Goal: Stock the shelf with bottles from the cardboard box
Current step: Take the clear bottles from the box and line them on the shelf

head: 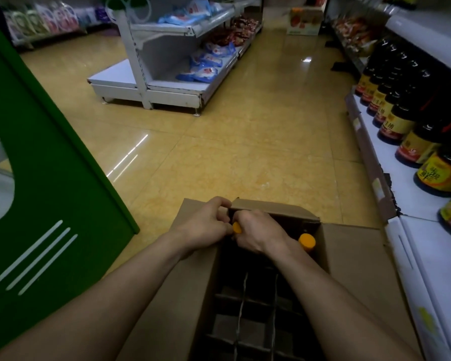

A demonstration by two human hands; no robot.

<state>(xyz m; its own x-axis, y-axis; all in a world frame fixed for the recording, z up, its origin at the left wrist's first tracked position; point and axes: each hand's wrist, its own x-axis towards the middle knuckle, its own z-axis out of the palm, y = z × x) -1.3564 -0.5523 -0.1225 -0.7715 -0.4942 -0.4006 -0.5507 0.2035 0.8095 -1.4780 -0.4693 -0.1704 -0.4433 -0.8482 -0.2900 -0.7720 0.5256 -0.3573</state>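
Because the remaining bottles are sitting in the divider cells at the far end of the cardboard box [354, 256], both hands are reaching to that far edge. The right hand [258, 234] is curling tightly around the neck of a bottle whose orange cap [236, 227] is peeking out beside the far left corner, while the left hand [206, 226] is closing its fingers against the same cap, likely steadying it. A second orange-capped bottle [307, 241] is standing at the far right corner. The shelf [406, 183] is waiting alongside the box's right edge.
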